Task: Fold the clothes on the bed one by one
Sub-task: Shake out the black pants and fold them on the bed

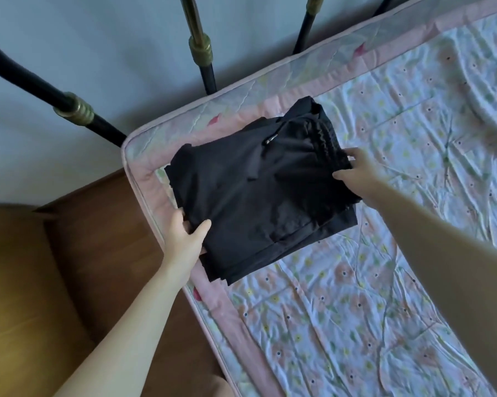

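A stack of folded black clothes [258,190] lies at the corner of the bed [356,296], on a floral quilt with a pink border. The top piece shows a drawstring with a metal tip and an elastic waistband. My left hand [185,234] grips the stack's near left edge, thumb on top and fingers underneath. My right hand [356,170] holds the right edge by the waistband, with fingers over the cloth and the thumb at its side.
A black metal bed frame with brass rings [200,50] stands against the pale wall behind the mattress corner. Wooden floor [106,230] and a yellowish piece of furniture [20,296] lie to the left. The crumpled quilt stretches out to the right.
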